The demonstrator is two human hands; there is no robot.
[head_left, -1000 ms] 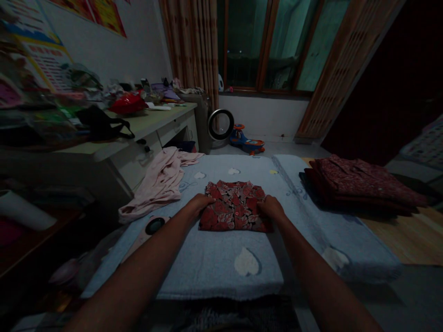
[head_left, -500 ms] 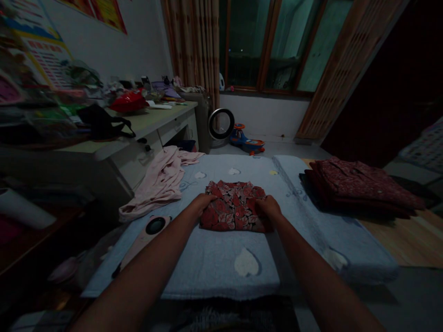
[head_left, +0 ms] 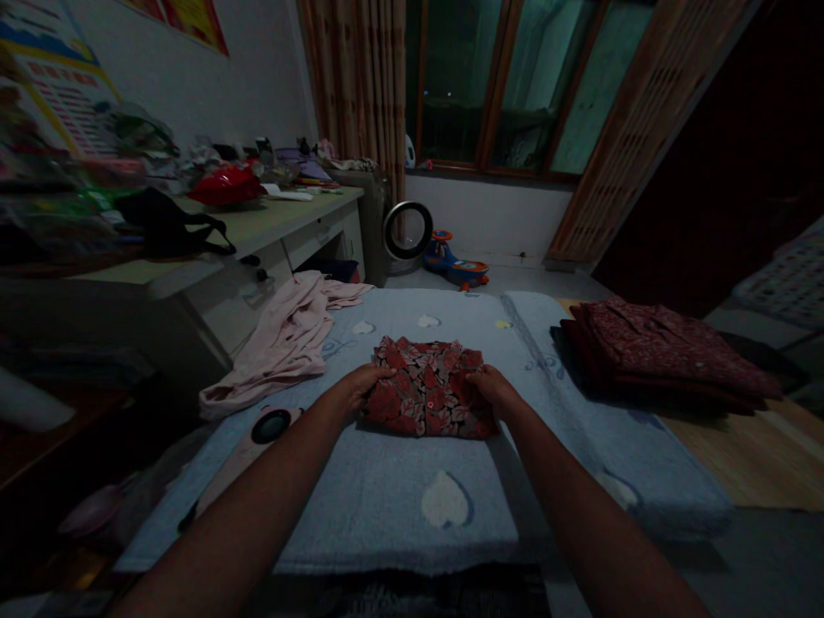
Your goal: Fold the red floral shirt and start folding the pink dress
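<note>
A folded red and black floral shirt, with a leaf pattern and a button down its middle, is over the light blue blanket. My left hand grips its left side, thumb on top and the other fingers hidden beneath. On the opposite side my right hand pinches the cloth the same way. Whether the shirt touches the blanket or is slightly lifted, I cannot tell.
Right of the blanket lies a stack of folded dark red clothes. A crumpled pink garment and a pale case with a black round part lie left. A cluttered desk stands beyond; a blue ride-on toy is on the floor.
The view has shifted slightly, so the surroundings sit a little further left. Both hands keep their hold on the shirt, whose shape is nearly the same.
</note>
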